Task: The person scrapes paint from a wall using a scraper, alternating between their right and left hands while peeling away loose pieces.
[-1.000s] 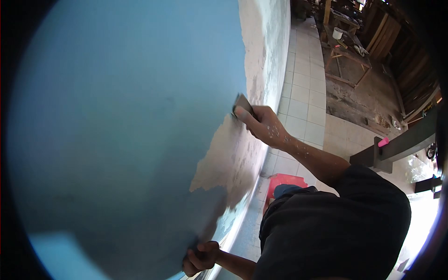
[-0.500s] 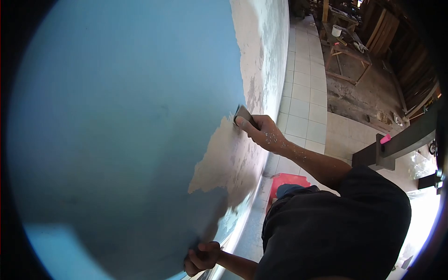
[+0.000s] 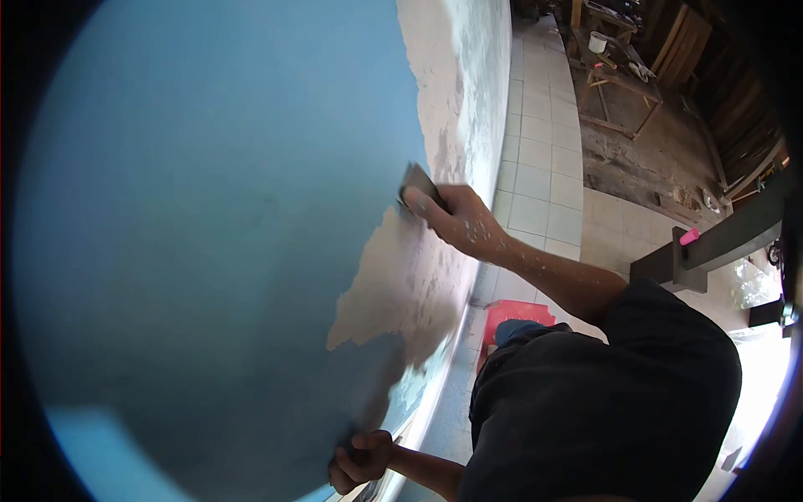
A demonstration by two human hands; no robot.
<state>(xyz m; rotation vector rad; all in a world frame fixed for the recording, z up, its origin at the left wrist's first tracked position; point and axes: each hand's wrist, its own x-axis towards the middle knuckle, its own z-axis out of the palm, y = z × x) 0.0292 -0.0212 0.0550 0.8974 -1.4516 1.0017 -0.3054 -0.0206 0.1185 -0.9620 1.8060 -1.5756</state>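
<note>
My right hand (image 3: 458,219) is closed round a flat grey scraper (image 3: 421,183), thumb along its face. The scraper's edge lies against the wall (image 3: 209,184), where blue paint meets a bare, pale patch (image 3: 376,276). White flecks dot the back of my right hand and wrist. Lower down, my left hand (image 3: 361,462) is close to the wall with its fingers curled in. What it holds, if anything, is hidden in shadow.
Below my right forearm is a red plastic stool (image 3: 520,312) on the tiled floor (image 3: 535,180). Farther off, a wooden table (image 3: 623,79) carries a white bucket (image 3: 597,43). A dark post (image 3: 661,266) with a pink object (image 3: 689,236) stands to the right.
My right hand and the scraper have shifted up and left in view along the paint edge. The whole view has also moved slightly. My left hand stays nearly where it was.
</note>
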